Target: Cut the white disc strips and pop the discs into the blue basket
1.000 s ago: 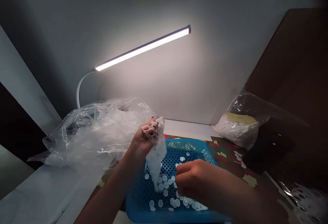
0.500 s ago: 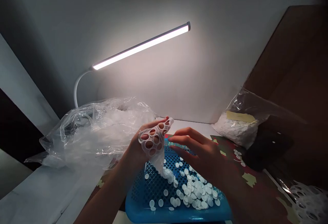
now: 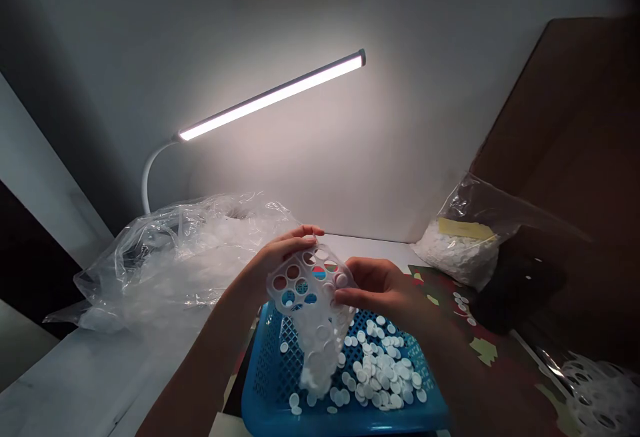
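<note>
A thin, translucent white sheet with round holes (image 3: 320, 330) hangs above the blue basket (image 3: 260, 384). Its upper part has open holes, while discs appear to fill the lower part. My left hand (image 3: 287, 247) grips the sheet's top left edge between thumb and fingers. On its right side my right hand (image 3: 375, 284) pinches the sheet at a disc, thumb in front. Many loose white discs (image 3: 383, 370) lie in the basket, heaped mostly toward its right, with a few scattered at the left.
A large clear plastic bag (image 3: 200, 257) of whitish material rests at the left. At the right stand a bag of white pieces (image 3: 457, 254) with a yellow label and a dark object (image 3: 520, 284). Punched-out white sheets (image 3: 600, 390) lie lower right. A lit lamp (image 3: 275, 96) hangs above.
The sheet has unfolded and now hangs broad side toward me. My right hand has moved left and down and closed on its right side; before, it was apart from the sheet.
</note>
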`<state>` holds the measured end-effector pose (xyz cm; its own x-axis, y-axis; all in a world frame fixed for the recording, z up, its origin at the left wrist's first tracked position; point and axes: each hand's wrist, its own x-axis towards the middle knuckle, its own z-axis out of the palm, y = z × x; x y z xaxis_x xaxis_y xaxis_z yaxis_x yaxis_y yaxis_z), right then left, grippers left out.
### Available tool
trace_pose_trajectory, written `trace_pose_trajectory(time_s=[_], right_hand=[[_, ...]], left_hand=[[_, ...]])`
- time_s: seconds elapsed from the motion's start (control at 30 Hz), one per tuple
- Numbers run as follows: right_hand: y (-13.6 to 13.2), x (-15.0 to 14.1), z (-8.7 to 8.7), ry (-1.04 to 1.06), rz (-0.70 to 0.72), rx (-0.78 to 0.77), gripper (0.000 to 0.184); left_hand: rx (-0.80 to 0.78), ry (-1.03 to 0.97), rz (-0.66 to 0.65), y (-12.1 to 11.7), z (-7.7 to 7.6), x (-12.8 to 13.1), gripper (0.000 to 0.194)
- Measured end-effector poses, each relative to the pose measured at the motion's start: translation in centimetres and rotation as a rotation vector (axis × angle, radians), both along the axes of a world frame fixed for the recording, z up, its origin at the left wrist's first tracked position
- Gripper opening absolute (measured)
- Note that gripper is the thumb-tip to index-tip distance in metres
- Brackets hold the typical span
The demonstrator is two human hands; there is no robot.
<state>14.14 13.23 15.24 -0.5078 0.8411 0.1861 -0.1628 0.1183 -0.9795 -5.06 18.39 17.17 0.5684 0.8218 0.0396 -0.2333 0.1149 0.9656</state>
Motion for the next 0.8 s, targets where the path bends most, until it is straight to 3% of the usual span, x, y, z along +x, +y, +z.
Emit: trace_pose_trajectory(time_s=[0.1,0.23,0.33,0.47,0.6,0.67,0.8], right_hand=[[-0.3,0.2,0.6,-0.033,-0.064,-0.008,0.011],[-0.6,0.3,0.9,-0.077,-0.048,-0.012,0.01],[-0.5,0.7,0.8,-0.093,-0.013,-0.011,0.01],[-0.2,1.6,0.7,-0.144,-0.008,0.002,0.016],[-0.3,1.5,0.9,-0.175,-0.083,0.084,0.02],[-0.7,0.9,1.0,-0.251,-0.246,0.177,0.025],[-1.8,-0.7,1.1,-0.504,-0.802,0.418,0.028]], left_hand=[[0.021,0.055,-0.024,0.1,-0.1,0.2,0.024],[0.271,0.232,-0.011,-0.7,-0.8,1.2,0.042],[0.294,0.311,-0.161,-1.0,-1.4,1.6,0.047],[0.361,0.409,-0.222,-1.5,-1.2,1.3,0.042],[0.323,0.329,-0.3,-1.7,-0.9,1.4,0.04],[0.278,0.244,-0.228,-1.7,-1.1,1.8,0.039],[0.182,0.143,-0.066,-1.6,-1.5,2.7,0.04]])
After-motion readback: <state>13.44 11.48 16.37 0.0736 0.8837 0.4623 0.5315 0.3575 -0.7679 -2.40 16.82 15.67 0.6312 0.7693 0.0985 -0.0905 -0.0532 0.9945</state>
